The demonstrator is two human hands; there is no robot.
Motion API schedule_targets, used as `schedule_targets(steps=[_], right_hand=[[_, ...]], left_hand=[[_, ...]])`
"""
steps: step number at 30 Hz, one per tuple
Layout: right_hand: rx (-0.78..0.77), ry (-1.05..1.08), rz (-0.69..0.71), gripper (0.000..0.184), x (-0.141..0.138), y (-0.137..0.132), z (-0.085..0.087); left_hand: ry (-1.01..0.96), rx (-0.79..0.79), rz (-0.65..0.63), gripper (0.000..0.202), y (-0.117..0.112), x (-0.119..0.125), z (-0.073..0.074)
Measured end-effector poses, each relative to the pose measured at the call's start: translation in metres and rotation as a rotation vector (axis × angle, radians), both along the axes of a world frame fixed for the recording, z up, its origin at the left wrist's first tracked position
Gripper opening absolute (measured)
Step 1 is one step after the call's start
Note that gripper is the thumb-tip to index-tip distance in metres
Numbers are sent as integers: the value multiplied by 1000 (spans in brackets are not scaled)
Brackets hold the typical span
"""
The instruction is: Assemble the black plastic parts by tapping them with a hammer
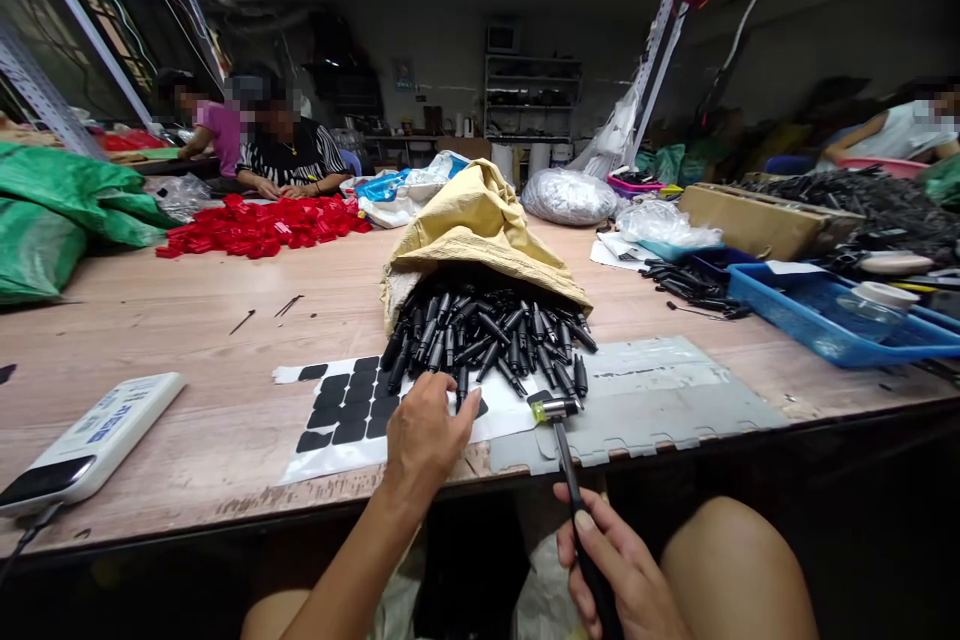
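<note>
A heap of black tube-shaped parts [487,335] spills from the mouth of a yellow woven sack [480,215] on the table. At the near edge of the heap is my left hand [427,430], with one black tube-shaped part [462,385] between thumb and forefinger. My right hand [611,565] grips the black handle of a hammer [568,465]. Its metal head, with a yellow-green end, is over the table's front edge, close to the heap. Beneath the left hand lies a white sheet of black rounded-square stickers [349,405].
A grey board [660,395] lies along the front edge. To the left are a white power bank [97,440] with a cable and a green sack [67,220]. Red parts [262,225] lie before two co-workers. A blue tray [832,315] holds a jar at right.
</note>
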State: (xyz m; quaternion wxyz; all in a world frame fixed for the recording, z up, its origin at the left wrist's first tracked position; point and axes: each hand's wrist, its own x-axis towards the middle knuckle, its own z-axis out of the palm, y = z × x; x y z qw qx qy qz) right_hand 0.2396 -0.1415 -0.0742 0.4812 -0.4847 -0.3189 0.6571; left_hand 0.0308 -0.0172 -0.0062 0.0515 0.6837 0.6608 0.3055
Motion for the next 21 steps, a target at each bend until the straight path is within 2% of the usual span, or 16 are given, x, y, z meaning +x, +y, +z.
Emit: schedule_targets(steps=[4, 7, 11, 13, 18, 21], right_hand=[[0, 6, 0, 65, -1, 1, -2], [1, 5, -13, 66, -2, 1, -2], [-9, 6, -6, 69, -2, 1, -1], [0, 9, -1, 68, -1, 0, -2], [13, 14, -3, 63, -2, 1, -4], [9, 7, -4, 64, -2, 1, -3]], left_hand=[[147, -94, 76, 22, 11, 3, -2], [206, -132, 87, 21, 5, 3, 1], [187, -155, 60, 18, -3, -5, 7], [139, -142, -13, 16, -7, -11, 8], [22, -131, -353, 9, -16, -15, 6], [-18, -89, -454, 6, -15, -12, 0]])
